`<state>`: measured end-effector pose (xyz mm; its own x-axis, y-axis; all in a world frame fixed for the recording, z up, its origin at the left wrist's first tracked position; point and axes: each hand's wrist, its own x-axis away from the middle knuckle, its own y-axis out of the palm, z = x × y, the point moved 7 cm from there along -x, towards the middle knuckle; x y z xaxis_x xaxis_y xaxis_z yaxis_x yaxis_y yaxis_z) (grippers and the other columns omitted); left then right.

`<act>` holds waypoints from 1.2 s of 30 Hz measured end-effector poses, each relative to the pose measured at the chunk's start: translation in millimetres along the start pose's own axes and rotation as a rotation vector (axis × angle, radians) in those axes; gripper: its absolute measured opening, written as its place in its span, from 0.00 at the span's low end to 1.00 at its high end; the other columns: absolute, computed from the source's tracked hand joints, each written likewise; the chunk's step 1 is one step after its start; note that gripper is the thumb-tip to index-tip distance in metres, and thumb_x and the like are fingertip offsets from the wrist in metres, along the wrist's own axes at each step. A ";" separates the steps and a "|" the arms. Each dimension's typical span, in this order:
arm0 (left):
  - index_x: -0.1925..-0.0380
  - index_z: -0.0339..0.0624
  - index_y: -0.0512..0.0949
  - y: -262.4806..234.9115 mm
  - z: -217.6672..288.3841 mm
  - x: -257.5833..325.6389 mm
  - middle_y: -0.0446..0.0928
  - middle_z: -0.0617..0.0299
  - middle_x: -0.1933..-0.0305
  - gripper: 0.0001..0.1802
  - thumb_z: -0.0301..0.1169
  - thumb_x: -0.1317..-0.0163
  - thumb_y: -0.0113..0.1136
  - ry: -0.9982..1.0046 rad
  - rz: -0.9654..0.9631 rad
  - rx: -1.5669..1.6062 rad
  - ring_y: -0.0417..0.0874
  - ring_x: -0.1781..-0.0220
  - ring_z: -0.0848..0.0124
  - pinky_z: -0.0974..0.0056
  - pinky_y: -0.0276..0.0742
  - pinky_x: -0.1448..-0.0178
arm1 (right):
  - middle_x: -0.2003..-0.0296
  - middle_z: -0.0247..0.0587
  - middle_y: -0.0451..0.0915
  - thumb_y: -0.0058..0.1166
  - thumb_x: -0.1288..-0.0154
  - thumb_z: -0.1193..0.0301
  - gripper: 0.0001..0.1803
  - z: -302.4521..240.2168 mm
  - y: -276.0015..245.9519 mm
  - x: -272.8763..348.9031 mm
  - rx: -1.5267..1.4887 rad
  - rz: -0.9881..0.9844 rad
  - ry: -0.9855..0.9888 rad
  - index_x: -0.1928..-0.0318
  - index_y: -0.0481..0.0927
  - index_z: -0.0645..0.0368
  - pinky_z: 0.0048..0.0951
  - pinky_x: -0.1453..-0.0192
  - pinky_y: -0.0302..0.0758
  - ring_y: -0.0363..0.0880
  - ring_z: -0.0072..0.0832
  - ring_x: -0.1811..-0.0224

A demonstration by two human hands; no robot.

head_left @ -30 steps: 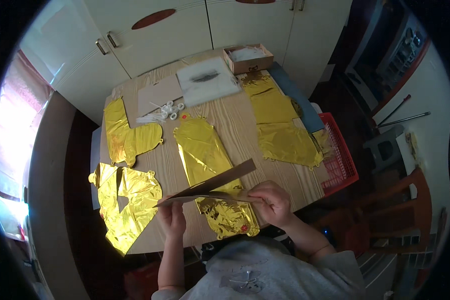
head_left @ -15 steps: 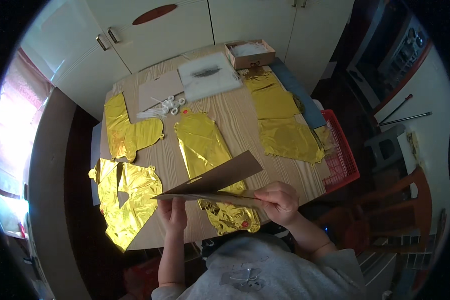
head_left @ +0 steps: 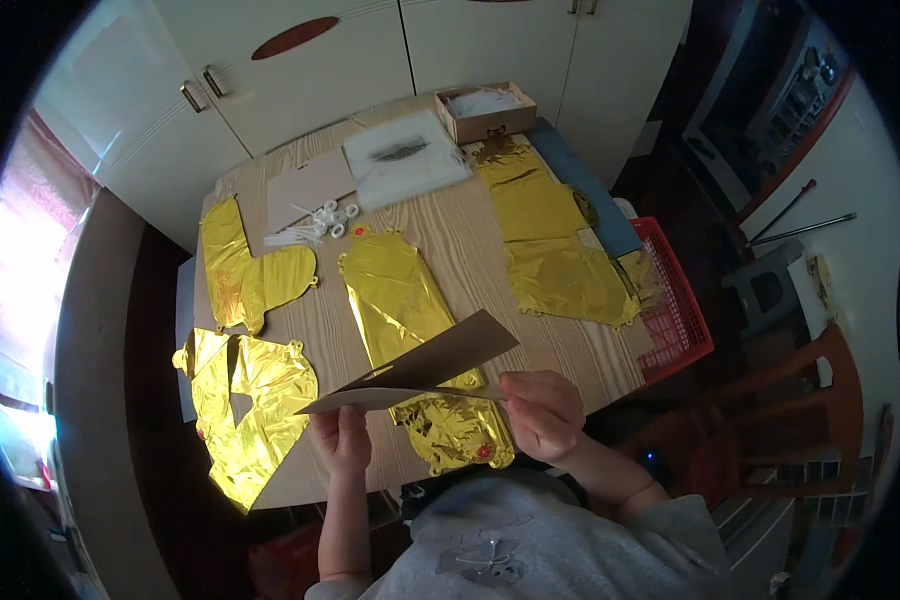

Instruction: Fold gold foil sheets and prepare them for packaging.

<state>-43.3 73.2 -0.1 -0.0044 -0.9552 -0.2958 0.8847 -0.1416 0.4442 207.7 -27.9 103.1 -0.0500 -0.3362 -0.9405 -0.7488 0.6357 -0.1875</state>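
Observation:
Between my two hands is a brown folded cardboard sheet (head_left: 440,352), its two panels spread apart like a narrow V, with a slot near the fold. My left hand (head_left: 344,440) pinches its left end from below. At the right end, the fingers of my right hand (head_left: 545,415) close on the edge of the lower panel. Under the cardboard lies a long flat gold foil balloon (head_left: 395,290) with small tabs and red dots. Another gold foil balloon (head_left: 270,385) with a cut-out middle lies to the left, below an L-shaped gold foil balloon (head_left: 255,275).
More gold foil pieces (head_left: 560,245) lie at the right, beside a blue-grey board (head_left: 600,205) and a red basket (head_left: 682,315). Farther back are white ribbon rolls (head_left: 332,218), a card (head_left: 305,190), clear plastic bags (head_left: 405,165) and an open box (head_left: 485,120). A wooden chair (head_left: 840,400) stands right.
My right hand has turned slightly and lifted a little at the cardboard's right edge. The cardboard stays in both hands. The whole view has shifted slightly.

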 end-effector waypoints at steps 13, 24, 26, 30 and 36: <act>0.59 0.42 0.70 -11.1 3.0 4.6 0.77 0.60 0.60 0.05 0.24 0.33 0.52 0.085 0.065 -0.153 0.76 0.64 0.75 0.70 0.73 0.59 | 0.61 0.43 0.79 0.64 0.52 0.82 0.17 -5.4 -3.3 -9.6 -0.022 -0.029 0.118 0.60 0.78 0.60 0.34 0.62 0.74 0.78 0.36 0.64; 0.60 0.38 0.67 13.5 35.2 18.9 0.79 0.42 0.58 0.08 0.32 0.29 0.48 0.485 -0.131 -0.460 0.83 0.55 0.47 0.43 0.79 0.47 | 0.52 0.49 0.66 0.65 0.44 0.69 0.23 14.6 -1.1 8.2 -0.320 -0.035 0.434 0.53 0.67 0.63 0.28 0.51 0.68 0.70 0.30 0.56; 0.60 0.39 0.67 13.4 35.2 18.2 0.79 0.43 0.58 0.08 0.32 0.29 0.48 0.473 -0.116 -0.474 0.83 0.55 0.46 0.43 0.79 0.47 | 0.54 0.50 0.71 0.67 0.48 0.70 0.21 15.4 -1.2 11.6 -0.344 -0.010 0.470 0.58 0.71 0.61 0.31 0.50 0.69 0.71 0.34 0.56; 0.60 0.39 0.68 11.9 33.2 18.5 0.79 0.44 0.58 0.06 0.30 0.30 0.48 0.442 -0.091 -0.455 0.82 0.53 0.48 0.44 0.79 0.47 | 0.55 0.48 0.74 0.69 0.53 0.71 0.18 18.4 -3.2 9.3 -0.265 -0.059 0.506 0.64 0.74 0.56 0.36 0.48 0.68 0.72 0.37 0.54; 0.59 0.39 0.70 -1.4 16.4 18.7 0.78 0.48 0.59 0.03 0.24 0.31 0.49 0.177 -0.108 -0.228 0.82 0.53 0.54 0.48 0.78 0.46 | 0.50 0.47 0.71 0.70 0.58 0.71 0.13 24.4 2.1 -5.8 -0.265 -0.262 0.348 0.70 0.79 0.53 0.41 0.42 0.64 0.68 0.45 0.44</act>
<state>-52.3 51.2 7.6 -0.0401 -0.8748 -0.4828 0.9655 -0.1584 0.2069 222.5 -7.7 101.2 -0.0212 -0.7009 -0.7129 -0.9051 0.3163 -0.2841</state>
